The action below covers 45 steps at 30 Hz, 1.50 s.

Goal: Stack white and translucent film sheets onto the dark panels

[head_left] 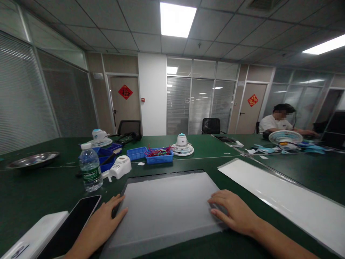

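A flat rectangular panel with a whitish, frosted sheet [167, 205] over it lies in front of me; a dark edge shows along its far side. My left hand [104, 219] rests at the sheet's left edge, fingers stretched and thumb apart. At the right edge, my right hand [231, 210] touches the sheet with its fingertips, its thumb also held away from the fingers. Neither hand grips anything that I can see. Beside my left forearm lies a black-screened phone [72, 225], with a white box [37, 233] left of it.
A water bottle [90, 169], a white fan housing [121, 167] and a blue tray of wires [159, 157] stand beyond the sheet. Small fans [182, 145] sit farther back. A long white board [283, 198] lies right; a metal dish [33, 160] left. A person [277, 122] sits far right.
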Each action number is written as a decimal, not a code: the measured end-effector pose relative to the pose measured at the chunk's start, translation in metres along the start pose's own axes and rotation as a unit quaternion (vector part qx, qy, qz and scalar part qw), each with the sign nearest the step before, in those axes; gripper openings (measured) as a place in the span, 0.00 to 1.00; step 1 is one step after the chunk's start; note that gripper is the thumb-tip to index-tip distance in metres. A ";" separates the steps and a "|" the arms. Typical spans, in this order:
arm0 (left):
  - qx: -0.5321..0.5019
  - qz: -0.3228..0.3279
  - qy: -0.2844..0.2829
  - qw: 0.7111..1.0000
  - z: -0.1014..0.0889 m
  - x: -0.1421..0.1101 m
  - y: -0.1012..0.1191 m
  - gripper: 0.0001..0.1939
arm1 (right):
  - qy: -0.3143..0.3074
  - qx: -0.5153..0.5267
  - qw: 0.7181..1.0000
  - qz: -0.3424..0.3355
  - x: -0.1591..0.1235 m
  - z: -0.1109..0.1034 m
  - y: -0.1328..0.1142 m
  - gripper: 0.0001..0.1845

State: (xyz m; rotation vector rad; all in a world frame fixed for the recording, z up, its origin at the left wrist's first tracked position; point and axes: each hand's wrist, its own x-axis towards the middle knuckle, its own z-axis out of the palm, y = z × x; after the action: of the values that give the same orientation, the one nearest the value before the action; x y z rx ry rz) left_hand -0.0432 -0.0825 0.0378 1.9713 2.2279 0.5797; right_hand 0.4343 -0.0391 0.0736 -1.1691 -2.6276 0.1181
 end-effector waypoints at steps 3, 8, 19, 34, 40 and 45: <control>-0.009 -0.006 0.008 1.000 -0.001 0.000 -0.003 0.32 | -0.027 0.014 1.000 0.006 0.002 0.003 0.000 0.28; -0.002 -0.025 -0.007 1.000 -0.006 -0.003 0.005 0.33 | -0.039 0.019 0.999 0.017 0.003 0.004 -0.008 0.29; 0.018 -0.026 -0.026 0.999 -0.012 -0.003 0.009 0.28 | 0.036 -0.115 0.978 0.170 -0.001 -0.001 0.076 0.29; 0.010 0.000 -0.036 0.999 -0.008 -0.009 0.009 0.36 | 0.012 -0.164 0.911 0.377 -0.023 0.005 0.142 0.23; 0.031 -0.011 -0.055 0.998 -0.011 -0.012 0.013 0.37 | 0.041 -0.177 0.923 0.341 -0.012 -0.012 0.105 0.28; 0.031 -0.014 -0.046 0.998 -0.011 -0.012 0.014 0.37 | 0.014 -0.136 0.975 0.176 0.004 -0.008 0.032 0.27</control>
State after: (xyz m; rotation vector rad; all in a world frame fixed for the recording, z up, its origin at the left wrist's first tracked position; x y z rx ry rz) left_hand -0.0323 -0.0958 0.0511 1.9500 2.2407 0.4118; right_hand 0.4574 -0.0149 0.0761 -1.7066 -2.4402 -0.1982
